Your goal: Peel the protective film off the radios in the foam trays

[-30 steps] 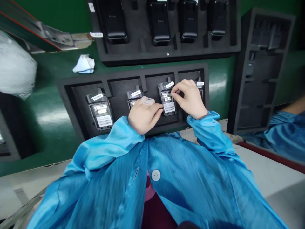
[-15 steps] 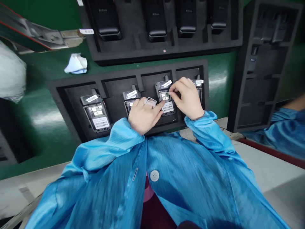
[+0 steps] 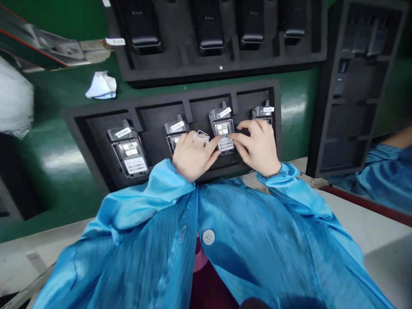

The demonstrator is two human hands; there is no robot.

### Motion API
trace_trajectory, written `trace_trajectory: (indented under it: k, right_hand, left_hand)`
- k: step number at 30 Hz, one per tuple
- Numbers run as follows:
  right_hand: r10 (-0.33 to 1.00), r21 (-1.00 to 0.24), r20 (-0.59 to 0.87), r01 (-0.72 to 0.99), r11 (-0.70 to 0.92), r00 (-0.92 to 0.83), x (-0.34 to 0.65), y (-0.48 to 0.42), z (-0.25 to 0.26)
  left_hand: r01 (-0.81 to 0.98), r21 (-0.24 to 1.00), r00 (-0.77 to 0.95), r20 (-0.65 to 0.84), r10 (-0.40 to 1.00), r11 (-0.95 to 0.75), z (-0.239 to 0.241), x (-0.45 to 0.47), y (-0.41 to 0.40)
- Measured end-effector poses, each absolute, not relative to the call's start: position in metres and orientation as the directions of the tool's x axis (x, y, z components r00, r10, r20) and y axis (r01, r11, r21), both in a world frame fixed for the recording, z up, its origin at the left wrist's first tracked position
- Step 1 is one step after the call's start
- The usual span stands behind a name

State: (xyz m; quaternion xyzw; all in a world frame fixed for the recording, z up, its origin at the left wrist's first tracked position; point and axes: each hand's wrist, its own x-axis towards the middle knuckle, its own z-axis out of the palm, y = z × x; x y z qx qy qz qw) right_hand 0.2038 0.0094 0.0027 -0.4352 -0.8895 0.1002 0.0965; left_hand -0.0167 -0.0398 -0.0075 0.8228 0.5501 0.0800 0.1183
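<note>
My left hand (image 3: 193, 158) holds a white punched-out SIM card frame (image 3: 201, 136) between its fingers. Its index fingertip rests on an opened handset (image 3: 222, 128), a dark unit with a stubby antenna, exposed card slots and a barcode label. From the other side, my right hand (image 3: 259, 146) reaches the same handset, index finger extended to the lower edge of the slots. Its fingers are apart, and nothing shows in them. Another handset (image 3: 177, 127) is partly covered by my left hand, and one more (image 3: 262, 112) by my right. At far left lies a handset (image 3: 130, 152) in full view.
The handsets sit in a black foam tray (image 3: 161, 101) on a green table (image 3: 69, 148). Behind it, a second foam tray (image 3: 180, 73) holds several black units. A crumpled wrapper (image 3: 101, 86) lies at left. Another tray (image 3: 346, 120) and a person's blue sleeve (image 3: 383, 171) are at right.
My right hand has moved down and slightly right, from a pinch at the top of the card slots to an extended index finger at their lower edge. My left hand stays in place.
</note>
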Motion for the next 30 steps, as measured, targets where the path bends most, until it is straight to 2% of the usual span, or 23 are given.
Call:
trace_trajectory:
  k: [4,11,20,27,30]
  right_hand:
    - [0.802,-0.187,0.05,0.784,0.592,-0.595,0.208,-0.001,0.001]
    - [0.862,-0.225,0.04,0.836,0.5,-0.505,0.195,0.004,0.007]
    - [0.847,-0.093,-0.068,0.848,0.521,-0.528,0.195,0.002,0.001]
    - [0.854,-0.177,-0.004,0.841,0.512,-0.521,0.189,0.0,0.0]
    - [0.854,-0.196,0.007,0.837,0.511,-0.52,0.187,0.0,-0.001]
  left_hand:
    - [0.896,0.278,0.366,-0.019,0.931,-0.346,-0.003,-0.013,-0.04]
    - [0.941,0.232,0.27,-0.081,0.96,-0.245,0.005,-0.003,-0.032]
    - [0.957,0.176,0.251,-0.108,0.962,-0.23,0.007,0.006,-0.032]
    - [0.955,0.192,0.251,-0.112,0.962,-0.227,0.006,0.017,-0.033]
    - [0.936,0.266,0.253,-0.06,0.965,-0.229,0.012,0.006,-0.037]
